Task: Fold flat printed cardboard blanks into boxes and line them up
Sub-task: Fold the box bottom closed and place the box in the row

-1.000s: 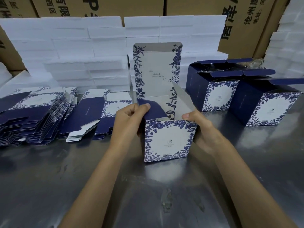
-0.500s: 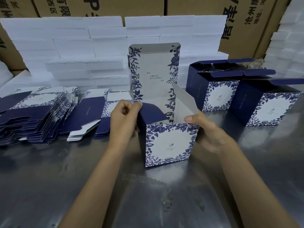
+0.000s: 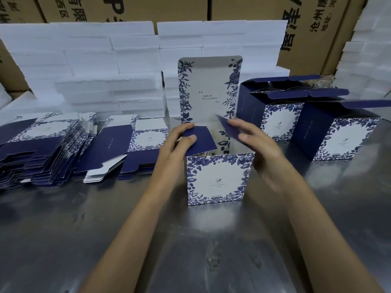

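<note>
A blue-and-white floral box (image 3: 218,178) stands upright on the steel table, its tall lid flap (image 3: 209,89) raised at the back. My left hand (image 3: 177,142) pinches the navy left side flap (image 3: 201,140), thumb on top, bending it over the opening. My right hand (image 3: 256,144) pinches the navy right side flap (image 3: 227,129) and tips it inward. Piles of flat printed blanks (image 3: 42,149) lie at the left. Folded boxes (image 3: 336,136) with open tops stand in a row at the right.
White foam slabs (image 3: 95,66) are stacked along the back, with brown shipping cartons (image 3: 306,28) behind them and more foam at the far right (image 3: 368,60). Bare steel tabletop (image 3: 190,250) lies in front of the box.
The right side flap, upright before, now tips inward under my right hand, which rose from the box's side. My left hand has pushed the left flap further over the opening.
</note>
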A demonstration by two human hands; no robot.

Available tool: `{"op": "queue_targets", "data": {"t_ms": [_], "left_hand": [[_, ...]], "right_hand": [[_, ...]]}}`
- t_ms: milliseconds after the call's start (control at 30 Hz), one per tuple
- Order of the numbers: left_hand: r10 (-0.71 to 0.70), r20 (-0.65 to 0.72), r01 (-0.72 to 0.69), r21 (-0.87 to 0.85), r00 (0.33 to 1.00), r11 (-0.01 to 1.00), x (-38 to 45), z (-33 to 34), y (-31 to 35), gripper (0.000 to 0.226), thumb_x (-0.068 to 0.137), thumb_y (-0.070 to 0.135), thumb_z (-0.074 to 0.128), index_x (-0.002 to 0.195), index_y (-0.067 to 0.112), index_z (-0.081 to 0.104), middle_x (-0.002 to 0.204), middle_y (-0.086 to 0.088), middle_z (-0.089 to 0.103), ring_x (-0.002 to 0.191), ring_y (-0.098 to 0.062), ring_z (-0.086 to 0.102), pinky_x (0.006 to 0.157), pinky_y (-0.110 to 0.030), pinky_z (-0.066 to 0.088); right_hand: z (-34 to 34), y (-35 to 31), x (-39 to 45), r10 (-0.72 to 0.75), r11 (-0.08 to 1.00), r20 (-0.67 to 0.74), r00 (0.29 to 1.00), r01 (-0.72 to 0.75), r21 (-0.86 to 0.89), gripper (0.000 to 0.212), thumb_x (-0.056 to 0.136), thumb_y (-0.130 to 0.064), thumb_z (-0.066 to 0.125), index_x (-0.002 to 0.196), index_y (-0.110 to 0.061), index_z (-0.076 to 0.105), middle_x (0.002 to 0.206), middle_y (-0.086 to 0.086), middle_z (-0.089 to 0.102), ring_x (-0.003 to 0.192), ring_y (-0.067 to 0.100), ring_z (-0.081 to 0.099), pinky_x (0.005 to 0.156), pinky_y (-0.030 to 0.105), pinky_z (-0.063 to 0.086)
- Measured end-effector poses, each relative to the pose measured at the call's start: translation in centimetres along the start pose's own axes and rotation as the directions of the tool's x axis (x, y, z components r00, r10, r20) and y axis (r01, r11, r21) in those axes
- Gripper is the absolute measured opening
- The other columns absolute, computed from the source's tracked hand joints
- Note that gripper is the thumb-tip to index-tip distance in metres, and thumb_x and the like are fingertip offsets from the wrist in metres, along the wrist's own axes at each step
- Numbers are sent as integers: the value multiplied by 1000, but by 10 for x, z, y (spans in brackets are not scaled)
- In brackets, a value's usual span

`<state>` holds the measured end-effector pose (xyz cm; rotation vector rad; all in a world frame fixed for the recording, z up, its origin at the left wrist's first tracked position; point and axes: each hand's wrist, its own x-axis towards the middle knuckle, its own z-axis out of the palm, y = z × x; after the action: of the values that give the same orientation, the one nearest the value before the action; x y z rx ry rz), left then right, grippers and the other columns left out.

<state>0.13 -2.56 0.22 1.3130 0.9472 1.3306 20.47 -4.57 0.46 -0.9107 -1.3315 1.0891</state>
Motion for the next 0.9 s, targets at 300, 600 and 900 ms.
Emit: {"op": "queue_targets", "data": {"t_ms": [300,600,900], "left_hand": [[2,1,-2,19,1000,1000,2,1,-4,30,84,37,60,113,39,69,124,-4,67,113,-23,65,101,-45,48],[-6,70,6,-10,998,1000,4,-5,-8,31,85,31,61,115,36,70,127,-6,66,117,-30,64,104,-49,47],[11,117,-10,-4,993,1000,5,-6,-10,34,83,29,62,116,33,70,118,0,67,107,-22,66,103,-49,47]], "right_hand": [[-1,-4,2,-85,975,-63,994,70,-209,19,92,8,60,86,-5,73,55,-13,55,50,-2,49,51,4,36],[2,-2,2,-86,994,-170,982,73,-78,27,92,4,58,79,-12,75,58,-9,64,44,0,47,44,10,32],[1,-1,5,-103,994,-219,970,97,-39,22,87,-10,61,76,-23,76,70,6,65,64,20,55,61,22,41]]}}
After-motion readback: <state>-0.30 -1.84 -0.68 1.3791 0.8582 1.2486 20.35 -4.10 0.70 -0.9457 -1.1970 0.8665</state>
